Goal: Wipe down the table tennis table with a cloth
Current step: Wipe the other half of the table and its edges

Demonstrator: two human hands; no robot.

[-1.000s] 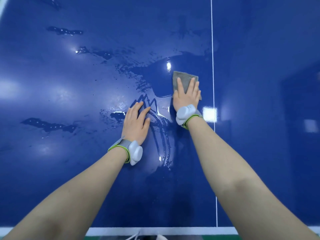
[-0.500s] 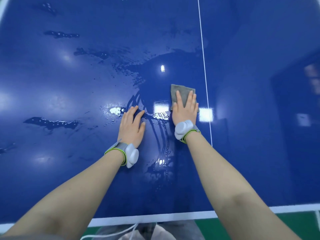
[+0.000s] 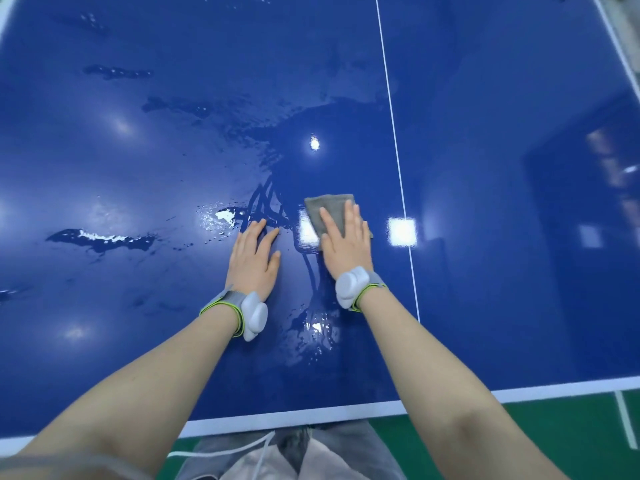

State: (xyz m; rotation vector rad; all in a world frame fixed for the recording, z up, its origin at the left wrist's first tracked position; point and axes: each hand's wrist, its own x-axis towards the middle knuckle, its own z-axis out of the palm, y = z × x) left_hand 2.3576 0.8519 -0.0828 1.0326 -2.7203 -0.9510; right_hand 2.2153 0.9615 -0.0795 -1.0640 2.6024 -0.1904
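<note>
From the head view, the right hand presses flat on a grey cloth, its fingers straight and close together, the cloth lying on the blue table just left of the white centre line. The left hand rests palm down on the bare surface beside it, fingers straight and slightly spread. Wet streaks shine near both hands. Each wrist carries a white wristband device. Green floor shows past the table's near white edge.
</note>
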